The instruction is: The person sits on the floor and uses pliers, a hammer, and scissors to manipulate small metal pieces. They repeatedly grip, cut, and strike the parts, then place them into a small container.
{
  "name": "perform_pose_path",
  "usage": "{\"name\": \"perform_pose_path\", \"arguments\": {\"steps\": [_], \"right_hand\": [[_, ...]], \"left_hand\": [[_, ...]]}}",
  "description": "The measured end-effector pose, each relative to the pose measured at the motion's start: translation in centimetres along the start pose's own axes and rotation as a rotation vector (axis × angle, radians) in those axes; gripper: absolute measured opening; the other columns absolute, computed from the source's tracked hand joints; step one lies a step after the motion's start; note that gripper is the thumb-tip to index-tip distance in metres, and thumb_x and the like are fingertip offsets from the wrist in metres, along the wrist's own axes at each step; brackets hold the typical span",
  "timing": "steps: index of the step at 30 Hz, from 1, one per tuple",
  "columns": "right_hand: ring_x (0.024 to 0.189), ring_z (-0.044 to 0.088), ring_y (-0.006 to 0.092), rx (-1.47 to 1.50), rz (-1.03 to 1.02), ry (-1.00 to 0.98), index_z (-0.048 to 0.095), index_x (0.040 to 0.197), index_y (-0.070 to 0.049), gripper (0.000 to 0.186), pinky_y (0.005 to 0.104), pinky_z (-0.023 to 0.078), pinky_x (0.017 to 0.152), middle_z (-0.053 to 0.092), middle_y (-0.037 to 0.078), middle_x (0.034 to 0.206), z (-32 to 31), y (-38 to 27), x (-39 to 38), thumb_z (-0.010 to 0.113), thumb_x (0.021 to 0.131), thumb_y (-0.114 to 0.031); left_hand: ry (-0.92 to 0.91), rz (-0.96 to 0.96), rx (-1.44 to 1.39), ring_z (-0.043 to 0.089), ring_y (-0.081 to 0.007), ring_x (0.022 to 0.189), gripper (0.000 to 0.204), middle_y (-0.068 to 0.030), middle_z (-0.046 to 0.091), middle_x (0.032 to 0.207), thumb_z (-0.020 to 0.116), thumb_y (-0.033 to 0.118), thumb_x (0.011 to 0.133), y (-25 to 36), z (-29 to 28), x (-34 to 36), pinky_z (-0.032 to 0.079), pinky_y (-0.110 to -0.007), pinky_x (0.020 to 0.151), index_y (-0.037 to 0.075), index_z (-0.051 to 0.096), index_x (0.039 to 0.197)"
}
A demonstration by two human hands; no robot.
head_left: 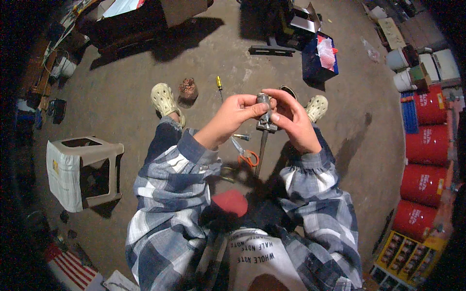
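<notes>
Between my two hands is a grey metal cylindrical piece (264,104) with a blocky lower end, in line with a dark rod (262,145) that runs down toward my lap. My left hand (239,115) grips the piece from the left, thumb laid across it. From the other side, my right hand (297,121) curls its fingers and thumb around it. Orange-handled scissors (248,157) lie on the floor below my hands, and a small metal tool (241,137) lies near them. A yellow-handled screwdriver (219,83) is beyond my left hand.
A brown lumpy object (188,89) stands beside my left clog (165,101). To the left is a beige plastic stool (99,145). Red drums (426,144) line the right side, with a yellow crate (405,254) nearer. Ahead stands a dark blue box (318,63).
</notes>
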State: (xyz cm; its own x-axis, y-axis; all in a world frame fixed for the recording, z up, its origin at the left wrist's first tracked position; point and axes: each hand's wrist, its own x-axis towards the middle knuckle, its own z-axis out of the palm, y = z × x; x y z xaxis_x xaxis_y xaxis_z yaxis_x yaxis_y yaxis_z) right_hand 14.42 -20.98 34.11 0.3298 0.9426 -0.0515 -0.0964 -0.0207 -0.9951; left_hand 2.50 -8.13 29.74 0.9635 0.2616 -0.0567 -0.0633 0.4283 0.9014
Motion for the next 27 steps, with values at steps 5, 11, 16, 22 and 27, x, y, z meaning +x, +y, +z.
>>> {"name": "perform_pose_path", "arguments": {"steps": [5, 11, 16, 22, 27], "right_hand": [[0.085, 0.047, 0.0065, 0.011, 0.018, -0.107, 0.045, 0.123, -0.004, 0.052, 0.0208, 0.042, 0.075, 0.046, -0.002, 0.093, -0.4, -0.3, -0.2, 0.067, 0.076, -0.009], [0.085, 0.048, 0.0067, 0.021, 0.056, -0.137, 0.045, 0.121, -0.003, 0.050, 0.0211, 0.042, 0.074, 0.047, -0.002, 0.092, -0.8, 0.3, -0.1, 0.068, 0.077, -0.009], [0.085, 0.048, 0.0067, 0.015, 0.091, -0.125, 0.045, 0.120, -0.003, 0.049, 0.0211, 0.042, 0.073, 0.048, -0.002, 0.091, -0.9, 0.8, -0.2, 0.067, 0.077, -0.008], [0.084, 0.048, 0.0064, -0.064, 0.071, -0.069, 0.047, 0.121, -0.004, 0.046, 0.0208, 0.041, 0.075, 0.049, -0.002, 0.091, -0.8, 0.8, 0.1, 0.064, 0.079, -0.009], [0.085, 0.054, 0.0091, -0.078, 0.090, 0.186, 0.052, 0.117, -0.003, 0.035, 0.0218, 0.044, 0.075, 0.056, 0.003, 0.096, -3.6, 2.4, 0.2, 0.060, 0.084, -0.015]], "left_hand": [[-0.013, -0.016, -0.118, 0.057, -0.0073, 0.085, 0.033, -0.0010, 0.063, 0.091, 0.060, 0.026, 0.086, -0.1, 0.3, -0.2, 0.044, -0.023, 0.076, 0.001, 0.061, 0.106], [-0.003, -0.195, -0.178, 0.058, -0.0102, 0.084, 0.034, -0.0018, 0.063, 0.093, 0.058, 0.031, 0.087, 0.7, 0.4, -1.0, 0.045, -0.025, 0.076, 0.002, 0.061, 0.106], [0.015, -0.270, -0.195, 0.057, -0.0109, 0.086, 0.037, -0.0017, 0.062, 0.094, 0.056, 0.036, 0.086, 0.8, 0.6, -1.3, 0.045, -0.028, 0.077, 0.005, 0.062, 0.105], [0.104, -0.198, -0.120, 0.055, -0.0074, 0.079, 0.029, 0.0011, 0.062, 0.088, 0.059, 0.034, 0.085, 0.7, 0.2, -1.2, 0.044, -0.024, 0.071, 0.008, 0.064, 0.098], [0.300, -0.032, 0.023, 0.053, -0.0050, 0.071, 0.021, 0.0033, 0.060, 0.079, 0.063, 0.026, 0.082, 0.4, -0.2, -0.2, 0.042, -0.021, 0.066, 0.005, 0.063, 0.089]]}}
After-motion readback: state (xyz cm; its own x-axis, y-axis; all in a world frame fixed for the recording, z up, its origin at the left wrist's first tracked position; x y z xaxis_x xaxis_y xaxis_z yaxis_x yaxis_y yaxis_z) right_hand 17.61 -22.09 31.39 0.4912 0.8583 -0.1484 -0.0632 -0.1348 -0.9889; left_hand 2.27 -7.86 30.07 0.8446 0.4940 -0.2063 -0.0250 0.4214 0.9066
